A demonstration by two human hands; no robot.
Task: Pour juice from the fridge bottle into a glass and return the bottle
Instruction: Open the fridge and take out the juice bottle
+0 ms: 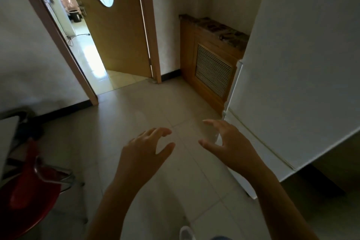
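A tall white fridge (pixel 303 76) fills the right side of the head view, its doors closed. My left hand (pixel 144 154) and my right hand (pixel 229 142) are both held out over the tiled floor, fingers apart and curled, holding nothing. The right hand is close to the fridge's front left edge without touching it. No bottle or glass is in view.
A wooden radiator cover with a slatted grille (pixel 212 64) stands against the wall left of the fridge. An open wooden door (pixel 115 31) leads to a bright room at the back. A red chair with a metal frame (pixel 33 187) stands at the lower left beside a table edge (pixel 5 138).
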